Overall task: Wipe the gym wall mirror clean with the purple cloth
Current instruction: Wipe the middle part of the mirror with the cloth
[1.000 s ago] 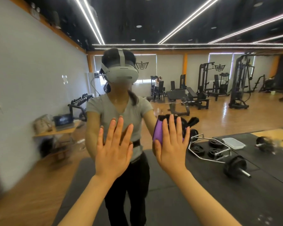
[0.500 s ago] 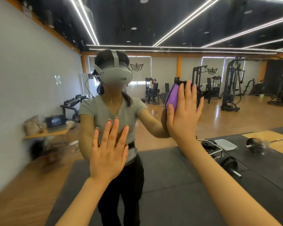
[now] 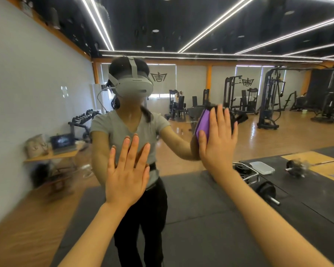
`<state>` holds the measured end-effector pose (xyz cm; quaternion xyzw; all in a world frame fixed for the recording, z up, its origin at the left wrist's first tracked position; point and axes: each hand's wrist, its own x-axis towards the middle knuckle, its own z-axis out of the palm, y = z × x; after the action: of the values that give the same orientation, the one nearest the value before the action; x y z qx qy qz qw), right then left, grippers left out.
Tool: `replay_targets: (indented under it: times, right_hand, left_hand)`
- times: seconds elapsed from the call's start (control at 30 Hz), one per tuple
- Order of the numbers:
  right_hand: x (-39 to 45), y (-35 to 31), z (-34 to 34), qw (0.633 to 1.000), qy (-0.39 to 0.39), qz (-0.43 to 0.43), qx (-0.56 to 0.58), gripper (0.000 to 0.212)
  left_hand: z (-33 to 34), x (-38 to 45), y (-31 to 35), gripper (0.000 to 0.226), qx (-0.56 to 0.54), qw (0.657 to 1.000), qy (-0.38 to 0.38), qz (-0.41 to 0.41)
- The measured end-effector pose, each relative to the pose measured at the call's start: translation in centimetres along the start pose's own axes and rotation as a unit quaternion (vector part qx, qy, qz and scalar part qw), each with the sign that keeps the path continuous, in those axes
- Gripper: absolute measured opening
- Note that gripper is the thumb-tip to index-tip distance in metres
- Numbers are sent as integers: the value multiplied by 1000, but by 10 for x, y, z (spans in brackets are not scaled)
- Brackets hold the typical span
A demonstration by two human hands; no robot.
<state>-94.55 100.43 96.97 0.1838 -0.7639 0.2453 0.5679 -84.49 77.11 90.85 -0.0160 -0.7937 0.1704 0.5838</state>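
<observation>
The wall mirror [image 3: 239, 218] fills the whole view and reflects the gym and a person wearing a grey headset. My right hand [image 3: 218, 139] lies flat with straight fingers and presses the purple cloth [image 3: 203, 123] against the glass at chest height, right of centre. Only the cloth's left edge shows past my palm. My left hand [image 3: 126, 170] is spread flat against the mirror, lower and to the left, with nothing under it.
All else is a reflection: black floor mats [image 3: 210, 209], a barbell and weight plates [image 3: 266, 189] at the right, weight machines [image 3: 268, 101] at the back, a dumbbell rack [image 3: 81, 120] and a small table with a laptop [image 3: 62, 143] at the left.
My right hand slid the cloth up and to the right across the glass over the last second, then eased slightly down. My left hand stayed pressed at about the same spot.
</observation>
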Motion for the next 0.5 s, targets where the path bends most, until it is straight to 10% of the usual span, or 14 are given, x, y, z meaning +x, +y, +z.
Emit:
replay_targets:
  times: [0.5]
  right_hand:
    - [-81, 14, 19, 997, -42, -36, -54, 62]
  left_hand:
    - [-9, 5, 13, 66, -38, 999, -5, -17]
